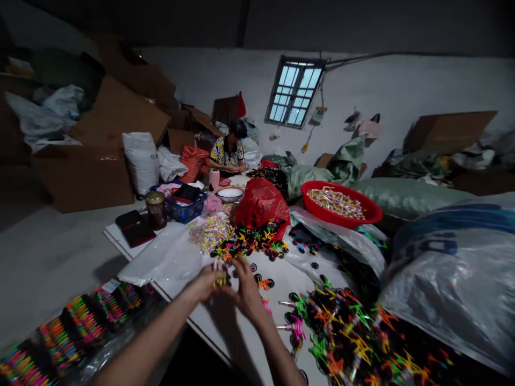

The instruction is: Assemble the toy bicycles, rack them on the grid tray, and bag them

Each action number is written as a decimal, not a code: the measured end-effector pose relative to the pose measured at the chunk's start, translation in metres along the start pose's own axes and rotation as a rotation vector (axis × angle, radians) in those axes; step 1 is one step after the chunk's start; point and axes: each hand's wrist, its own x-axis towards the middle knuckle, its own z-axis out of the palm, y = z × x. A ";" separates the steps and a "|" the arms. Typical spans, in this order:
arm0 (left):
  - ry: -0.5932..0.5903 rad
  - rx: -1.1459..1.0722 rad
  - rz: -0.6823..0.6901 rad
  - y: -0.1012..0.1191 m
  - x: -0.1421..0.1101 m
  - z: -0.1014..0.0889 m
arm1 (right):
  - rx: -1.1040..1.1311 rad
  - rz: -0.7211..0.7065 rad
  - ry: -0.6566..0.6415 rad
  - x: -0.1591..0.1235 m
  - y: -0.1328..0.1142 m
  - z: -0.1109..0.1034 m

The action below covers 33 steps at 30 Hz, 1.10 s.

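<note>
My left hand (208, 282) is closed around a small toy bike (219, 280), whose yellow part and pale candy-like tube show between the fingers; the rest is hidden and slightly blurred. Beside it, my right hand (246, 289) has its fingers curved and apart, with the thumb close to the toy; whether it touches I cannot tell. Beyond the hands lies a heap of bright toy bikes with black wheels (257, 240), next to a pile of small pale candy tubes (213, 231). To the right, a larger heap of toy bikes (354, 343) has tubes attached to several.
A red bag (261, 203) and a red basin of candy tubes (376, 213) stand behind. At the left are a blue basket (185, 210), a brown jar (156, 212) and a black wallet (132, 228). A co-worker (227, 153) sits opposite. Large sacks (454, 284) crowd the right.
</note>
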 end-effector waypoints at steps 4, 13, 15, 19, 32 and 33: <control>0.179 0.132 0.015 0.048 0.095 -0.004 | -0.163 0.402 -0.039 0.030 0.056 -0.010; 0.217 0.287 0.040 0.053 0.148 0.000 | -0.258 0.491 -0.108 0.016 0.099 0.016; 0.127 0.260 0.083 0.034 0.129 0.009 | -0.090 0.547 -0.005 0.013 0.105 0.009; -0.037 0.187 0.113 -0.019 0.079 0.036 | 0.325 0.639 0.185 0.004 0.105 -0.007; 0.011 0.294 0.373 -0.046 0.011 0.047 | 0.914 0.688 0.077 -0.035 0.052 0.005; 0.018 0.247 0.320 -0.051 0.010 0.041 | 0.892 0.677 0.065 -0.036 0.053 0.008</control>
